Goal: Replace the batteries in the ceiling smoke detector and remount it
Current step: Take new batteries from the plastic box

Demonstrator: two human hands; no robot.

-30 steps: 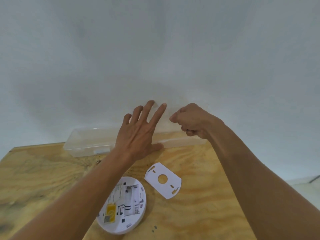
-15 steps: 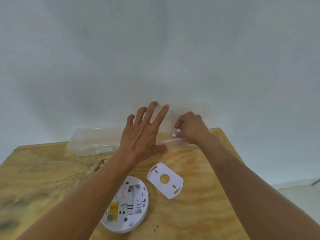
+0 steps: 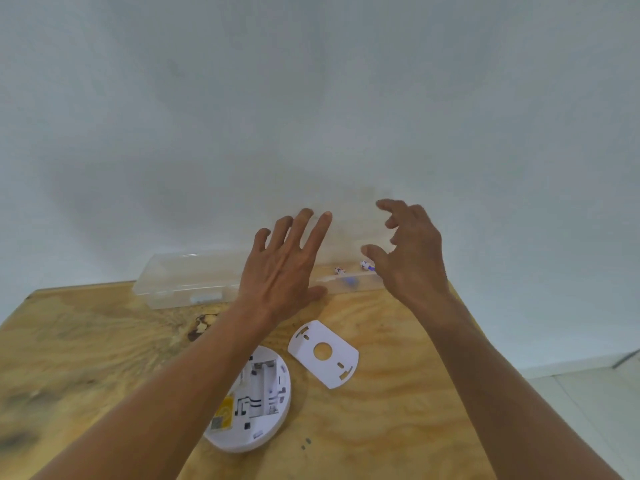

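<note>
We see the round white plastic smoke detector [image 3: 258, 400] lying face down near the front of the plywood bench [image 3: 398, 410], its battery bay open and bare, with a yellow label beside the bay. Just beside it, apart, lies the flat white mounting plate [image 3: 323, 353] with a round centre hole. Small white-and-blue batteries [image 3: 367, 265] sit in the clear plastic box [image 3: 187, 278] at the bench's far edge.
</note>
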